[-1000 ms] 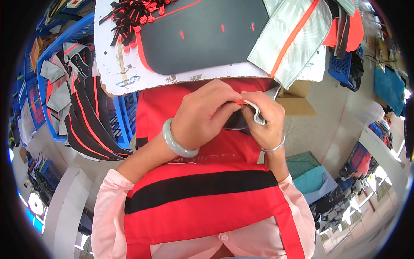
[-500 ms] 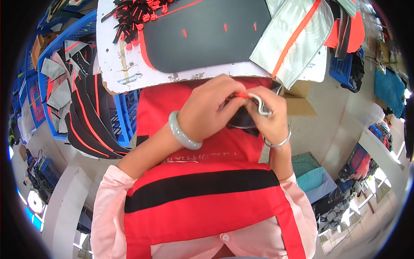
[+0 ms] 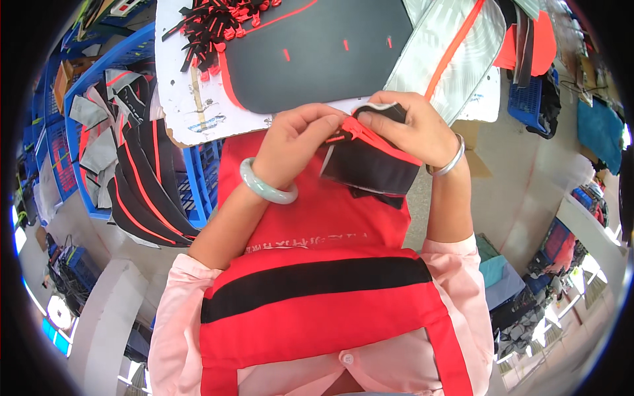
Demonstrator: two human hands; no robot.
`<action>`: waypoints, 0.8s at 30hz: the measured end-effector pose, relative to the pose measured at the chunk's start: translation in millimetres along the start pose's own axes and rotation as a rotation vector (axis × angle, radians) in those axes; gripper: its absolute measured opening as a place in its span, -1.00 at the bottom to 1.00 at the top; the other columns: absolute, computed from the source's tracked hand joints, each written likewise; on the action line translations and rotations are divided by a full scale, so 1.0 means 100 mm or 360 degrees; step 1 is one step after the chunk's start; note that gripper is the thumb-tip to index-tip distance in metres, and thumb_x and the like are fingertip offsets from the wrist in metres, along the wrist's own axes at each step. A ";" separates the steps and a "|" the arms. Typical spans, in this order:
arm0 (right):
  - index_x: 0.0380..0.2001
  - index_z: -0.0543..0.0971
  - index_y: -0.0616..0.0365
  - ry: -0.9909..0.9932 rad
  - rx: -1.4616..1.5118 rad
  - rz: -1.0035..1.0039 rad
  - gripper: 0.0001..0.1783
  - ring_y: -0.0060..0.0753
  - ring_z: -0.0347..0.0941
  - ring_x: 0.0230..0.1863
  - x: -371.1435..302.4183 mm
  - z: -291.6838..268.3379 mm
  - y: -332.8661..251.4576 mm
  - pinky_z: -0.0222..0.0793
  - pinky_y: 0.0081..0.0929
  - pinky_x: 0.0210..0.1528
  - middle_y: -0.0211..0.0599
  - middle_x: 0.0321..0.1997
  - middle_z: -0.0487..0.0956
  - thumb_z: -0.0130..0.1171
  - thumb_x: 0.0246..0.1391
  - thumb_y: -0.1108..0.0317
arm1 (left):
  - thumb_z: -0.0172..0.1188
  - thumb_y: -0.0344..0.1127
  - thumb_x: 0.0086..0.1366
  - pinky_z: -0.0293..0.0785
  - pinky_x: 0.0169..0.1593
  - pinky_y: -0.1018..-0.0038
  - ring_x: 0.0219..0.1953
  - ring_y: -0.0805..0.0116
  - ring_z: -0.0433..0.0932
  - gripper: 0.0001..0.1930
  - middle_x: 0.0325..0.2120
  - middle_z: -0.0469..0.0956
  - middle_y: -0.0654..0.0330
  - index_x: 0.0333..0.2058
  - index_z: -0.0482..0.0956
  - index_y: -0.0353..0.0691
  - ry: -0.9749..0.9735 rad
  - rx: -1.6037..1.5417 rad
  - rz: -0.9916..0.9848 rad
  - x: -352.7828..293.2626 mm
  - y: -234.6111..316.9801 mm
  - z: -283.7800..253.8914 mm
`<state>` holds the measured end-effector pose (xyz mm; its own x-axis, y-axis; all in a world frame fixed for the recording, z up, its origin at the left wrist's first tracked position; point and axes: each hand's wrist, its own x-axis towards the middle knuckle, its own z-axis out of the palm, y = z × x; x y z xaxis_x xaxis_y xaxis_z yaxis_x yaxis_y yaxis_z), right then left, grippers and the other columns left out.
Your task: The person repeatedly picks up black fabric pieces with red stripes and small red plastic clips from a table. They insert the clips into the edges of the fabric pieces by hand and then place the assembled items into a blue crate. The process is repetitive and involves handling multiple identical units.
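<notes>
1. Holding a black piece of cloth (image 3: 370, 168): the right hand (image 3: 422, 132) is gripping its upper part, the thumb pressing down and the fingers curling behind.
2. Left hand (image 3: 294, 145): thumb and fingertips are closing together with almost no gap, pinching at the end of a red strip (image 3: 380, 142); the exact grip is partly hidden.
3. Red strip: it is running along the black piece of cloth, slanting down from the left fingertips toward the right palm.
4. Position: the black piece of cloth is hanging between the two hands, just off the near edge of a white table (image 3: 178, 105), above a red apron (image 3: 317, 317).
5. Wrists: a pale green bangle (image 3: 267, 188) is circling the left, a silver bangle (image 3: 451, 158) the right.
6. On the table: a dark grey panel (image 3: 317, 59) is lying flat, a pile of small black-and-red strips (image 3: 205, 33) sitting at its left and a silver panel (image 3: 456, 59) overlapping its right.
7. To the left: a blue basket (image 3: 198, 178) is holding black panels with red stripes (image 3: 142, 191), some spilling over its side.
</notes>
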<state>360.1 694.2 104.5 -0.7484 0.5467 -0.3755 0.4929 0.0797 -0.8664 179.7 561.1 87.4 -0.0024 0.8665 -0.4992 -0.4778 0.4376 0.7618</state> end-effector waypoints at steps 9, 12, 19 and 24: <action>-0.32 0.61 0.18 0.0317 -0.0219 -0.0299 -0.80 -0.26 0.42 -0.48 0.10 0.19 -0.06 0.27 -0.40 -0.44 -0.23 -0.45 0.53 0.28 -0.01 0.32 | 0.15 -0.41 0.32 0.34 -0.36 0.70 -0.44 0.70 0.42 -0.89 -0.42 0.56 0.36 -0.26 0.57 -0.33 0.0134 0.0468 0.0249 -0.01 -0.09 -0.06; -0.29 0.62 0.06 0.0807 -0.0582 -0.0858 -0.75 -0.28 0.44 -0.36 0.09 0.30 -0.11 0.26 -0.40 -0.41 -0.36 -0.32 0.53 0.32 -0.14 0.38 | 0.16 -0.41 0.31 0.29 -0.48 0.69 -0.54 0.71 0.38 -0.90 -0.48 0.53 0.36 -0.33 0.55 -0.33 0.0129 0.0353 0.0200 0.07 -0.13 -0.13; -0.31 0.65 -0.03 0.0727 -0.0923 -0.1174 -0.73 -0.42 0.41 -0.28 -0.03 0.54 0.12 0.24 -0.44 -0.25 -0.52 -0.36 0.46 0.33 -0.20 0.39 | 0.09 -0.39 0.35 0.36 -0.36 0.66 -0.45 0.66 0.42 -0.86 -0.50 0.50 0.35 -0.36 0.52 -0.33 -0.0089 0.0408 0.0017 0.04 -0.01 -0.23; -0.30 0.66 -0.03 0.0491 -0.0391 -0.1160 -0.68 -0.29 0.39 -0.19 0.02 0.51 -0.01 0.26 -0.42 -0.18 -0.41 -0.28 0.44 0.38 -0.25 0.44 | 0.10 -0.39 0.36 0.37 -0.36 0.62 -0.45 0.63 0.43 -0.87 -0.52 0.49 0.34 -0.35 0.53 -0.33 -0.0279 0.0176 0.0017 0.00 0.16 -0.27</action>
<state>335.4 652.6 87.9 -0.7801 0.4889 0.3905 0.0409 0.6626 -0.7479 148.8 561.8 88.3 0.1507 0.8957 -0.4184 -0.3793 0.4432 0.8122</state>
